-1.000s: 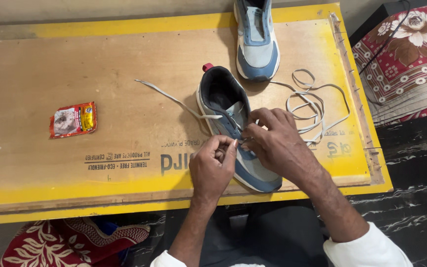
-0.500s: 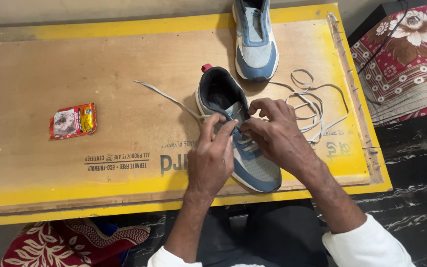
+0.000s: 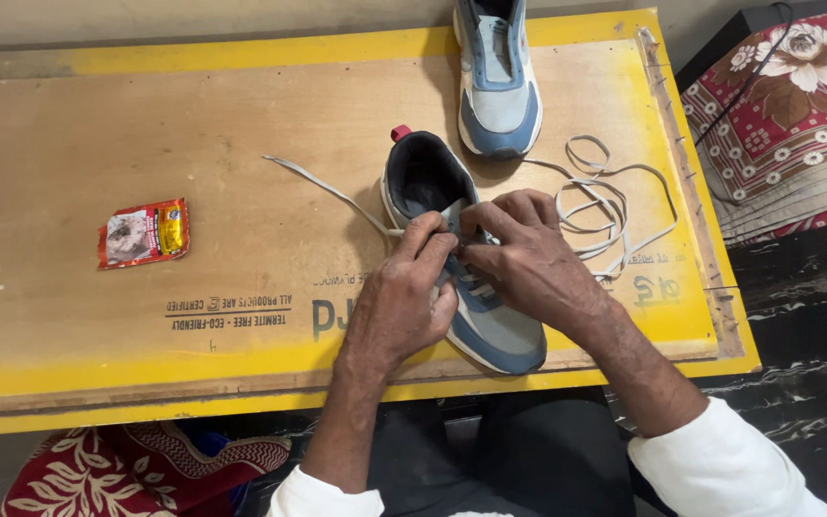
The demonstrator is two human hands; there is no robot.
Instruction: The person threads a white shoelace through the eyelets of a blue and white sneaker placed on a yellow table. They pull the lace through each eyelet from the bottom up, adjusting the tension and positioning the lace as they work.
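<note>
A blue and grey sneaker (image 3: pixel 490 330) lies on the yellow-edged plywood board (image 3: pixel 193 172), its toe toward me. My left hand (image 3: pixel 404 297) and my right hand (image 3: pixel 524 254) meet over its upper eyelets, fingertips pinching the white lace (image 3: pixel 323 187). One end of the lace trails off to the left across the board. A second matching sneaker (image 3: pixel 500 77) stands at the far edge, without a lace in its eyelets. A loose white lace (image 3: pixel 614 201) lies in loops to the right of my right hand.
A small red and yellow sachet (image 3: pixel 144 233) lies on the left of the board. A red floral cloth (image 3: pixel 796 124) covers something at the right. More red patterned fabric (image 3: pixel 136 469) shows below the board's near edge.
Both hands have slid up the near sneaker from its middle toward the top eyelets. The lace end on the left lies much as before.
</note>
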